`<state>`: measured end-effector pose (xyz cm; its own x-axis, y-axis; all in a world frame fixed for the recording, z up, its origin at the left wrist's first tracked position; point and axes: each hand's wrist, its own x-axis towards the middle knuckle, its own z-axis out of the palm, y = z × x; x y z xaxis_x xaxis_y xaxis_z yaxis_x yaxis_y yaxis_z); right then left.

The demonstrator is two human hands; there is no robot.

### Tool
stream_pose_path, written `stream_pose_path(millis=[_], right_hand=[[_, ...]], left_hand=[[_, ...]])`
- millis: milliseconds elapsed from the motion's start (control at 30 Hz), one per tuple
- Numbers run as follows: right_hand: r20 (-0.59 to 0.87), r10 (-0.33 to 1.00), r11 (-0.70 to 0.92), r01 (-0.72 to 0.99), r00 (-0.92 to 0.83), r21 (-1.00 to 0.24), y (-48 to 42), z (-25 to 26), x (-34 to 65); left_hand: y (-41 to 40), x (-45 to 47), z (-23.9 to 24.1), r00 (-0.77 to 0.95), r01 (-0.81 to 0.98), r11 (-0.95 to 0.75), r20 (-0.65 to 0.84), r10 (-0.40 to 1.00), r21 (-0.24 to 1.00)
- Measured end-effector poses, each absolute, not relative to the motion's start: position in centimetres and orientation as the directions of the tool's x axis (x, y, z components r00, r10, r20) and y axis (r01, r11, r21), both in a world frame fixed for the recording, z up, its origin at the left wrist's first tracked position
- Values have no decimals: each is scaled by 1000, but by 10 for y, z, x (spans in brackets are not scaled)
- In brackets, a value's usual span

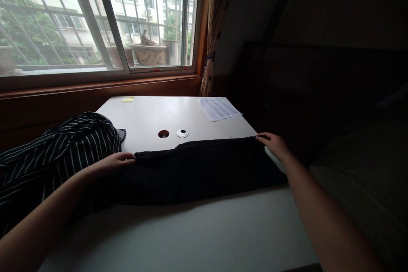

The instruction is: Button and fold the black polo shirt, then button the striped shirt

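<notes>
A pair of black trousers (197, 170), as far as its long folded shape shows, lies across the white table (191, 233). My left hand (119, 159) pinches its far edge near the left part. At the right end, my right hand (270, 142) grips the far corner between thumb and fingers. The cloth looks fairly flat, with a small step in its far edge near the middle. Its left end runs into shadow under my left forearm, so I cannot make out where it stops.
Left of the table is a heap of black-and-white striped cloth (73, 144). Printed sheets (219, 109) and a yellow sticky note (127, 99) lie at the far side. Behind the trousers are a round cable hole (163, 134) and a round cover (182, 133). A barred window (143, 21) stands beyond.
</notes>
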<state>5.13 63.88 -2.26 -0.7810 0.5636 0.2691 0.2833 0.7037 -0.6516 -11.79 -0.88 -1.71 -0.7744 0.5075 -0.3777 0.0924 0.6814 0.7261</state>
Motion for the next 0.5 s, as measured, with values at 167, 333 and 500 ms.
stream_pose_path(millis=[167,333,500], right_hand=[[218,580,743,401,-785,-536,637,-31,35],[308,469,852,333,-828,-404,593,-21,6],[289,6,919,-108,-957,-379,479,-14,-43]], left_hand=[[-11,-111,-10,-744,56,642,-397,537,765],[-6,-107,-6,-771,15,630,-392,501,777],[-2,-111,-8,-775,-6,622,-396,492,783]])
